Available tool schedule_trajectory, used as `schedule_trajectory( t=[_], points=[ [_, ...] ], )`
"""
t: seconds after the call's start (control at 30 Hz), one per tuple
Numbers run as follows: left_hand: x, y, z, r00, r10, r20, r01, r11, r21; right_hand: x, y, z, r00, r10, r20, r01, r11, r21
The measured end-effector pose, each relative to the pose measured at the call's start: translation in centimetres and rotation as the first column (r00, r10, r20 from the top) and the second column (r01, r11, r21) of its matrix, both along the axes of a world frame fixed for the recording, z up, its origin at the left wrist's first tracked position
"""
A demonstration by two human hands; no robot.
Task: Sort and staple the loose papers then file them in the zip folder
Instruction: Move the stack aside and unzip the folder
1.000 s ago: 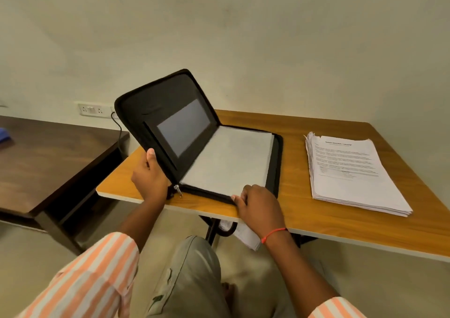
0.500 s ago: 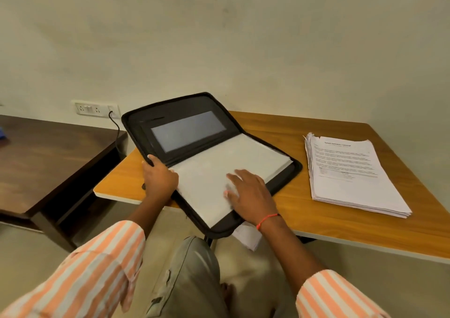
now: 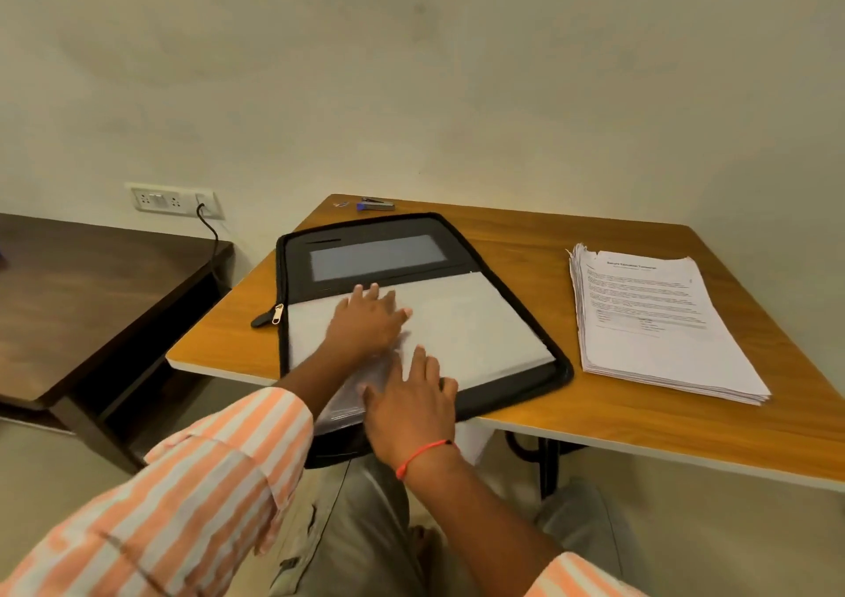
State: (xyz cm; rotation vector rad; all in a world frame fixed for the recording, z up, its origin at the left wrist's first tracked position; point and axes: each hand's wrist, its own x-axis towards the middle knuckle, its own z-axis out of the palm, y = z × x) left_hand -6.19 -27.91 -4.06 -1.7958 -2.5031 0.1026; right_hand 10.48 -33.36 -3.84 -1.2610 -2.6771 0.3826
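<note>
The black zip folder [image 3: 512, 386] lies fully open and flat on the wooden table [image 3: 686, 418], its near corner hanging over the front edge. White sheets [image 3: 480, 327] fill its near half; the far half shows a grey pocket window. My left hand [image 3: 366, 322] rests flat on the sheets with fingers spread. My right hand [image 3: 411, 400] lies flat on the sheets' near edge, fingers apart. A stack of printed loose papers [image 3: 654, 322] sits to the right of the folder. A blue stapler [image 3: 376, 204] lies at the table's far edge.
A dark wooden desk [image 3: 91, 304] stands to the left, lower than the table. A wall socket [image 3: 173, 199] with a plugged cable sits above it. The wall runs close behind the table. A white sheet hangs below the table's front edge near my knees.
The folder's lid went from raised to lying flat on the table. My left hand let go of the lid and moved onto the sheets. The stapler behind the folder came into sight.
</note>
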Motion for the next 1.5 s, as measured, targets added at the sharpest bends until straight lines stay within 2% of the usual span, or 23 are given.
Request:
schedule_trajectory(
  t=[0.07, 0.13, 0.17, 0.3, 0.57, 0.63, 0.7, 0.77, 0.83, 0.93, 1.0, 1.1, 1.27, 1.4, 1.5],
  points=[
    [0.8, -0.1, -0.8, 0.994, 0.058, 0.087, -0.061, 0.998, 0.025, 0.6, 2.8, 1.0, 0.997, 0.02, -0.074, -0.012, 0.994, 0.11],
    [0.7, -0.6, -1.3, 0.974, 0.112, 0.196, -0.135, 0.985, 0.108, 1.7, 7.6, 1.7, 0.997, 0.035, -0.066, -0.019, 0.973, 0.229],
    [0.6, -0.8, -1.6, 0.972, 0.112, 0.209, -0.141, 0.982, 0.128, 2.5, 9.9, 1.7, 0.999, 0.031, -0.045, -0.019, 0.971, 0.239],
    [0.3, -1.1, -1.4, 0.974, 0.082, 0.213, -0.109, 0.987, 0.116, 4.9, 13.4, -0.3, 0.999, 0.021, 0.044, -0.025, 0.993, 0.114],
    [-2.1, -0.5, 0.6, 0.972, 0.045, 0.23, -0.048, 0.999, 0.008, 1.7, 5.4, -0.8, 0.983, -0.179, -0.042, 0.18, 0.983, 0.023],
    [-0.5, -0.3, 1.2, 0.965, 0.011, 0.26, -0.022, 0.999, 0.041, 1.0, 4.4, -0.7, 0.983, -0.173, -0.064, 0.174, 0.985, 0.0],
    [1.5, -0.4, 0.9, 0.942, -0.097, 0.321, 0.069, 0.993, 0.099, 1.5, 5.1, -0.2, 0.981, -0.166, -0.097, 0.164, 0.986, -0.023],
    [2.6, -0.6, 0.1, 0.918, -0.184, 0.35, 0.145, 0.98, 0.135, 2.7, 7.1, 0.6, 0.977, -0.182, -0.11, 0.186, 0.982, 0.032],
    [2.9, -0.7, -0.7, 0.913, -0.212, 0.348, 0.168, 0.974, 0.153, 4.1, 9.0, 0.9, 0.982, -0.177, -0.07, 0.18, 0.983, 0.034],
    [3.1, -0.6, -0.6, 0.926, -0.221, 0.307, 0.183, 0.972, 0.149, 5.1, 10.3, 0.4, 0.994, -0.085, -0.069, 0.083, 0.996, -0.03],
    [3.4, -0.4, -0.3, 0.93, -0.225, 0.292, 0.183, 0.969, 0.163, 5.6, 10.6, 0.1, 0.992, -0.045, -0.116, 0.042, 0.999, -0.032],
    [3.9, -0.5, -0.1, 0.913, -0.211, 0.348, 0.135, 0.963, 0.232, 6.3, 11.7, 0.4, 0.966, -0.09, -0.241, 0.063, 0.991, -0.118],
    [5.3, 0.4, 1.2, 0.895, -0.259, 0.363, 0.132, 0.931, 0.34, 7.1, 13.0, 0.6, 0.83, -0.135, -0.54, -0.05, 0.948, -0.314],
    [6.0, 1.0, 1.8, 0.814, -0.23, 0.533, 0.02, 0.929, 0.371, 7.7, 13.9, 1.0, 0.688, -0.25, -0.682, -0.026, 0.93, -0.367],
    [5.6, 0.3, 0.9, 0.738, -0.271, 0.618, -0.009, 0.912, 0.411, 8.8, 15.3, 1.0, 0.684, -0.283, -0.672, 0.045, 0.936, -0.348]
  ],
)
